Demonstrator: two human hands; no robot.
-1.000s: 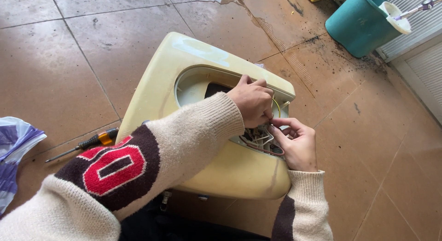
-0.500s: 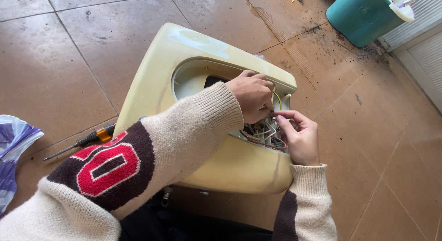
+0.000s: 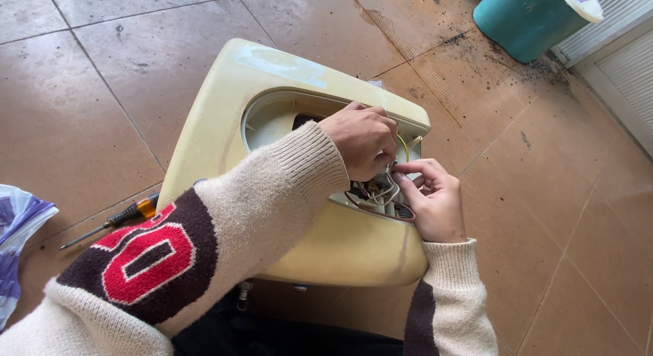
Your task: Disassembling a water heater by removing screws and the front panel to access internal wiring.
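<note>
Fingers of left hand (image 3: 364, 138) and right hand (image 3: 435, 203) pinch white wires (image 3: 382, 191) inside the cream casing (image 3: 224, 118).

I'm seeing a pale yellow, rounded plastic appliance housing (image 3: 224, 124) on brown floor tiles (image 3: 102, 111) speckled with dark dirt. My cream knitted sweater sleeve (image 3: 224, 220) carries a dark brown band with a red, white-edged letter patch. White wires (image 3: 382, 191) show inside. There's a teal plastic bucket (image 3: 520, 19), an orange-and-black-handled screwdriver (image 3: 119, 216), and a purple-and-white plastic bag (image 3: 17, 223).
</note>
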